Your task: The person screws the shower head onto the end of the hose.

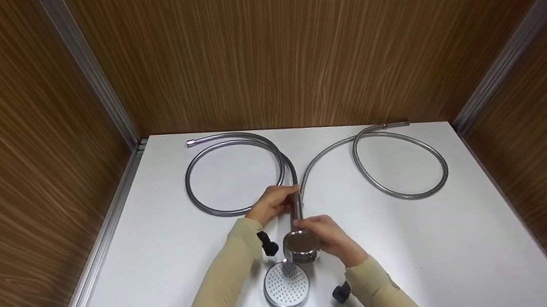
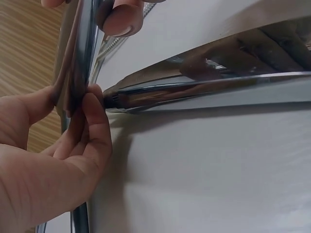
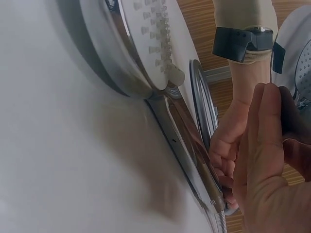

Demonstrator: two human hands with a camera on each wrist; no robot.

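My right hand (image 1: 323, 231) grips the handle of a chrome shower head (image 1: 301, 245), close below its round head, with the shiny back facing up. At the handle's far end my left hand (image 1: 273, 202) pinches the joint where a dark metal shower hose (image 1: 239, 212) meets it. The left wrist view shows the left fingertips (image 2: 95, 109) around this joint, with the hose (image 2: 80, 221) running out below. A second shower head (image 1: 286, 285) lies on the table, white spray face up. Its chrome handle (image 2: 204, 77) reaches beneath the held one, joined to another hose.
The dark hose lies coiled at the back left, its loose end nut (image 1: 190, 143) pointing left. A lighter ribbed hose (image 1: 403, 196) loops at the back right. Wood-grain panels (image 1: 283, 47) with metal edge rails surround the white table (image 1: 464, 255) on three sides.
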